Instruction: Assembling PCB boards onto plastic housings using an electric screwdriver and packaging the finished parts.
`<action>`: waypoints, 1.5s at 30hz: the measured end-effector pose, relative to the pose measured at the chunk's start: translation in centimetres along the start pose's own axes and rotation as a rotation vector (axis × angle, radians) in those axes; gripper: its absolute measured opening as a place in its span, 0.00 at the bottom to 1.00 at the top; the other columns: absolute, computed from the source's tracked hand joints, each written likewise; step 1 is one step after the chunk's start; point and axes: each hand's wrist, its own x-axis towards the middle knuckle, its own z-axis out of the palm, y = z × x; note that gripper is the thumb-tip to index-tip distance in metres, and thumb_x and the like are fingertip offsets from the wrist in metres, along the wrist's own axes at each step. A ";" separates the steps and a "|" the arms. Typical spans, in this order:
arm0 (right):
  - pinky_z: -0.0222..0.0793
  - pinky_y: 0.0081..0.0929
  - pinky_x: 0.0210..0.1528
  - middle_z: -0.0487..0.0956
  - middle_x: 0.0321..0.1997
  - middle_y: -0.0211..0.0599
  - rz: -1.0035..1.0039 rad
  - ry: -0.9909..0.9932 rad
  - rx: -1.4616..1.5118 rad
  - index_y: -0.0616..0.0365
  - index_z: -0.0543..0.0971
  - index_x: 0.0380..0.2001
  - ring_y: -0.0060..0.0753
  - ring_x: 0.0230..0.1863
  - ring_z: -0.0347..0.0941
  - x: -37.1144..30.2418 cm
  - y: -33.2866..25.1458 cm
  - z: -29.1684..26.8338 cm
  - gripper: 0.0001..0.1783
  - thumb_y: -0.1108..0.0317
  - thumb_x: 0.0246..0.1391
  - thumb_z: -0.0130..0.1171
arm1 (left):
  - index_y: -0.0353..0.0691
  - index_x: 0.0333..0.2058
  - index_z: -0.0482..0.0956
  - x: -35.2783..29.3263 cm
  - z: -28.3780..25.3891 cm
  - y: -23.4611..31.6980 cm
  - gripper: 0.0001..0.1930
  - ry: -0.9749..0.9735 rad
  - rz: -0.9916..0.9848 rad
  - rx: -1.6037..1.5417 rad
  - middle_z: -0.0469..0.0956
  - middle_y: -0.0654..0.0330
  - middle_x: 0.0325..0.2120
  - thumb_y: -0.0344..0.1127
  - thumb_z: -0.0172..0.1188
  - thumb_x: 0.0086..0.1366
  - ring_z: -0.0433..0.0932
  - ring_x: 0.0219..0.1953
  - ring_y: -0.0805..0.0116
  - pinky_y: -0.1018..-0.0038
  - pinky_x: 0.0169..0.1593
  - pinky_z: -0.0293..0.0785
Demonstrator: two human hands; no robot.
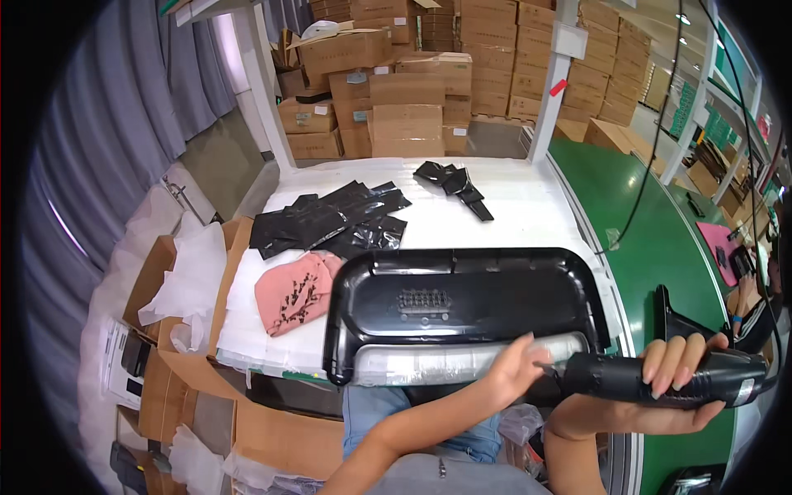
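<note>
A black corded electric screwdriver lies sideways in my right hand, whose fingers wrap round its body. Its thin tip points left, toward my left hand. The left fingers are pinched together right at that tip; whatever sits between them is too small to make out. Just beyond both hands, a large black plastic shell with raised edges rests on the white-covered table. Along its near side runs a cut-out, through which a pale surface shows. My left hand overlaps the near right part of the shell.
A folded pink cloth and black plastic pouches lie left of and behind the shell. More black pouches are farther back. An open cardboard box stands left. At right is a green conveyor, with another person's arm beyond.
</note>
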 end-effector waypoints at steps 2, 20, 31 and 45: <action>0.59 0.21 0.16 0.60 0.19 0.35 0.023 -0.024 0.000 0.68 0.53 0.45 0.25 0.13 0.58 0.3 3.0 -0.8 0.31 0.54 0.46 0.47 | 0.30 0.45 0.61 -5.4 -0.3 1.7 0.18 -0.093 -0.239 0.123 0.62 0.49 0.47 0.37 0.41 0.60 0.64 0.48 0.60 0.66 0.52 0.60; 0.61 0.26 0.18 0.61 0.21 0.38 0.026 0.065 -0.190 0.68 0.51 0.48 0.28 0.14 0.59 6.0 10.4 -5.8 0.31 0.52 0.49 0.41 | 0.29 0.42 0.65 11.6 3.9 44.4 0.36 0.943 0.740 1.588 0.67 0.46 0.39 0.55 0.59 0.42 0.67 0.42 0.54 0.69 0.44 0.63; 0.60 0.25 0.18 0.61 0.21 0.37 0.057 0.080 -0.256 0.68 0.51 0.48 0.27 0.14 0.58 6.7 11.4 -6.9 0.30 0.53 0.50 0.39 | 0.32 0.42 0.64 14.2 1.8 44.8 0.37 0.964 0.830 1.714 0.65 0.48 0.42 0.52 0.64 0.37 0.63 0.45 0.53 0.68 0.47 0.61; 0.53 0.20 0.22 0.59 0.22 0.33 0.162 -0.030 -0.180 0.67 0.52 0.46 0.21 0.17 0.55 6.6 10.8 -6.9 0.28 0.57 0.49 0.42 | 0.33 0.34 0.64 5.1 1.8 31.1 0.20 -0.197 1.193 2.466 0.67 0.50 0.35 0.36 0.60 0.43 0.64 0.41 0.54 0.66 0.40 0.62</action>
